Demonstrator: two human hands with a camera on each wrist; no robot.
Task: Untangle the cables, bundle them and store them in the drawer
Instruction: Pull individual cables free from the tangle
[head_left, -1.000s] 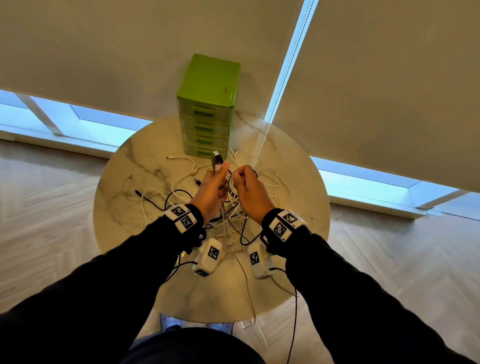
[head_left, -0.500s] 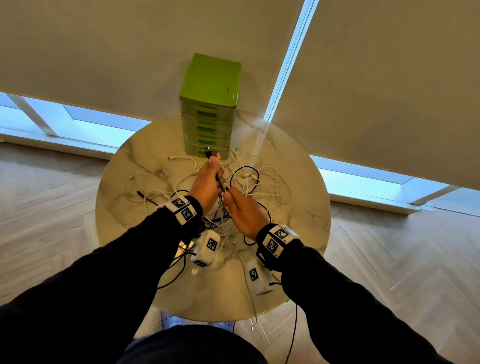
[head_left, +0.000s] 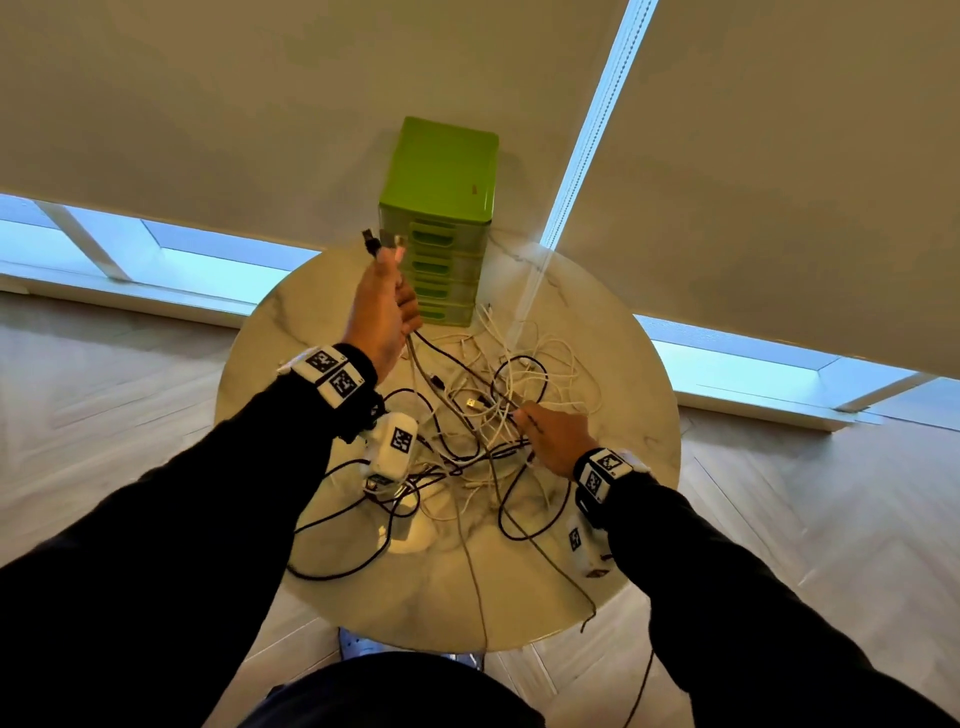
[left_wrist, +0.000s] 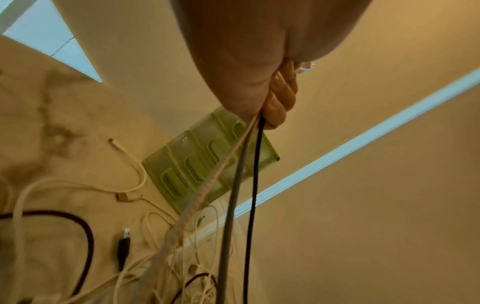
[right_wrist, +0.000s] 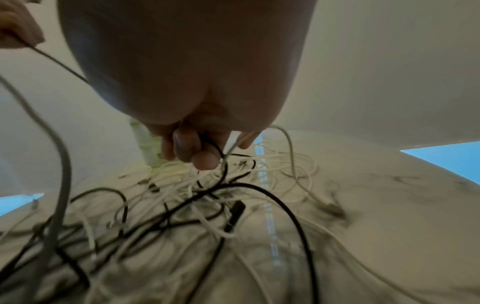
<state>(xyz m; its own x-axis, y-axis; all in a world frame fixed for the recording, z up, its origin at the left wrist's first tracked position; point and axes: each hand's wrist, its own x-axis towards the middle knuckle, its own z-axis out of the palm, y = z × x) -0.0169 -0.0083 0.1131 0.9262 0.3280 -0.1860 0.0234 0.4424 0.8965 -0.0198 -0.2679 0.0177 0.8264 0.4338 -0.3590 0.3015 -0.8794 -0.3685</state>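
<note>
Left hand (head_left: 383, 306) is raised above the far side of the round marble table (head_left: 270, 364), fingers curled round three cable ends: a black cable (left_wrist: 253, 185), a grey cable (left_wrist: 235, 185) and a pale braided cable (left_wrist: 207, 185), with plug ends (head_left: 370, 240) poking up past the knuckles toward the green drawer unit (head_left: 441, 176). Right hand (head_left: 553, 434) is low over the tangle (head_left: 483, 415), fingertips (right_wrist: 205, 160) pinching a dark strand; a pale strand runs past the same fingers, whether gripped too I cannot tell. Held cables run long-axis steeply down from the left fist into the heap, roughly away-and-up to near-and-down; on the table no single direction, loops lie every way, and a few strands trail off the near edge. All four drawers look closed. Handling, by judgement: light, limp, no stiffness to push with, so they only follow a pull; smooth jackets likely slide through a loose grip, the braided one less so. Plugs are the snag points and the firm parts, best taken just behind the plug, as the left hand has them. A hard tug probably cinches crossings tighter; better to feed a free plug back through the loops while the other hand pins the heap. Nothing fragile apart from strain at the connector necks.
</note>
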